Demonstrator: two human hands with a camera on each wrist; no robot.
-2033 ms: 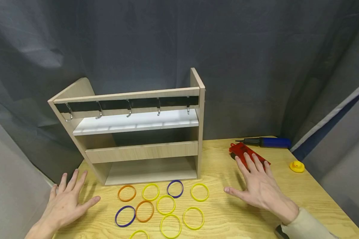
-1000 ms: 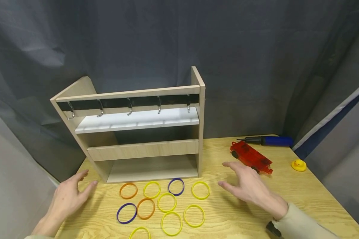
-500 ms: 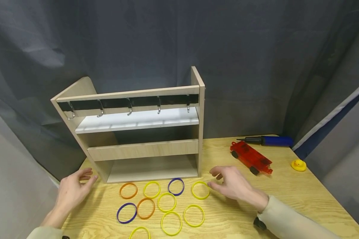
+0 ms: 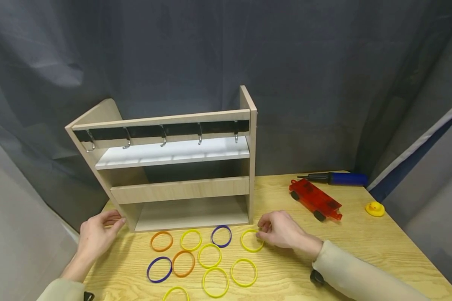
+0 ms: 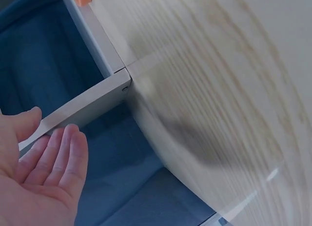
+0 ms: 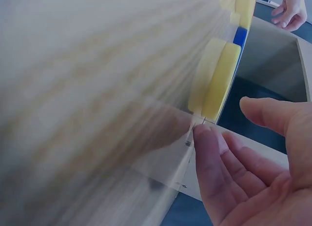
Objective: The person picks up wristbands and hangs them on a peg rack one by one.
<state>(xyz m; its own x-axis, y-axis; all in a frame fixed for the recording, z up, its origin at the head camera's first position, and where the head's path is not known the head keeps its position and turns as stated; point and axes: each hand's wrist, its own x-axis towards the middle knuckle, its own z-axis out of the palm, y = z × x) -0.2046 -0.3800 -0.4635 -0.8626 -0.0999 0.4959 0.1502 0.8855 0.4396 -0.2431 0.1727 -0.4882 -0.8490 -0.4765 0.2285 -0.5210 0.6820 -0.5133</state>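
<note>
Standing on the surface [image 4: 282, 288] between the left hand [image 4: 96, 234] and right hand [image 4: 280, 229], each apparently empty, thumb parted from fingers, the wooden rack [image 4: 184, 190] should prove stiff and fairly heavy, best gripped by its side panels [image 4: 252, 167].

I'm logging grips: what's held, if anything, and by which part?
Right hand, beside a yellow band: nothing. Left hand, at the side of the shelf: cannot be told.

The pale rack [image 4: 181, 190] stands two o'clock from your left hand [image 4: 96, 234]; a yellow ring [image 4: 251, 251] lies flat, eight o'clock from your right hand [image 4: 281, 230], perhaps touching.
</note>
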